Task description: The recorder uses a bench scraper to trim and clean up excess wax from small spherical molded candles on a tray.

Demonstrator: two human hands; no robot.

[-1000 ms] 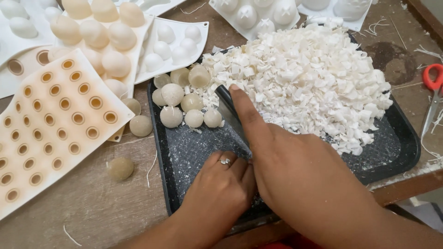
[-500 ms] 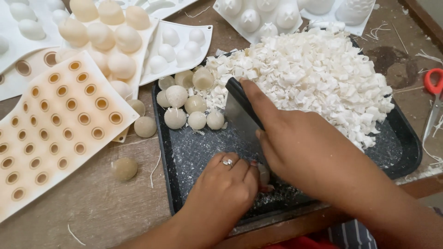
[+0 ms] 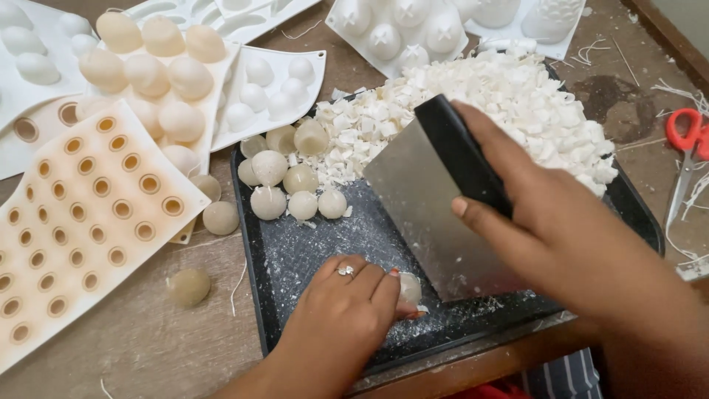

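The left hand (image 3: 347, 310) pinches a small, pale wax ball (image 3: 410, 288) against the black metal tray (image 3: 255, 244) (brittle, crumbly stuff, best held by its sides), while the right hand (image 3: 561, 236) grips a steel bench scraper (image 3: 436, 214) by its black handle.

Worn brown tabletop (image 3: 133, 347), scuffed, strewn with pale string scraps. Lying directly on it: black tray (image 3: 255, 244) at centre; tan mould sheet with ringed holes (image 3: 81, 222) at left; white silicone moulds (image 3: 277, 81) along far edge; two loose wax balls (image 3: 189, 287); red-handled scissors (image 3: 683, 137) at right, possibly partly out of view.
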